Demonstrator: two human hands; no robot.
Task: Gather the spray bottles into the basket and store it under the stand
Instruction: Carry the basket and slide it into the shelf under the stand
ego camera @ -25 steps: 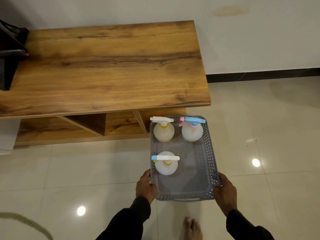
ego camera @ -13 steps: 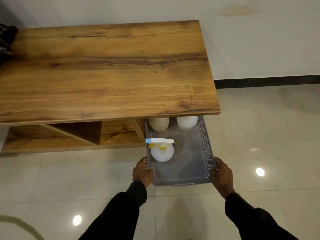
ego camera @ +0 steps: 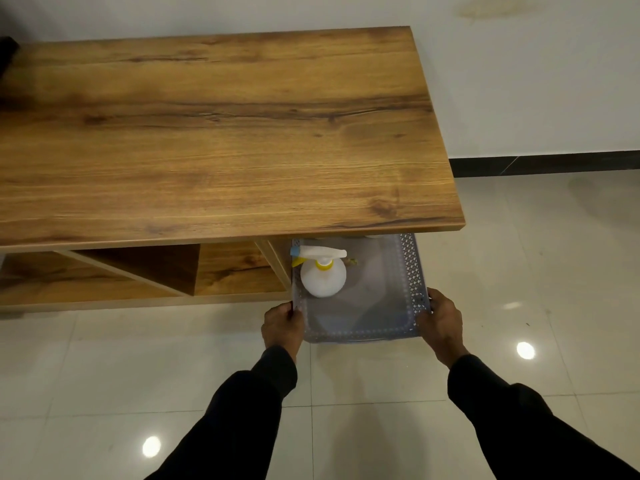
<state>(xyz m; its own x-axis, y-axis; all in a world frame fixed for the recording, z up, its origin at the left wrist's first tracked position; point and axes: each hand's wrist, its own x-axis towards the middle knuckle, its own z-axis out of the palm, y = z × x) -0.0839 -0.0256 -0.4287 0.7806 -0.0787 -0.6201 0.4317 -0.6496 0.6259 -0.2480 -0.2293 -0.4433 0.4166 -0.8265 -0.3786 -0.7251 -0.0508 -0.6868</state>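
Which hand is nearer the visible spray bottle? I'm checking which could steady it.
Left. The left hand grips the basket corner just below the spray bottle; the right hand holds the opposite corner, across the basket's width.

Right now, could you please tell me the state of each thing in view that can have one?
basket: partly under the stand, near end sticking out, held at both near corners
spray bottle: upright inside the basket, left side
stand: top bare in view
left hand: gripping the basket's left corner
right hand: gripping the basket's right corner
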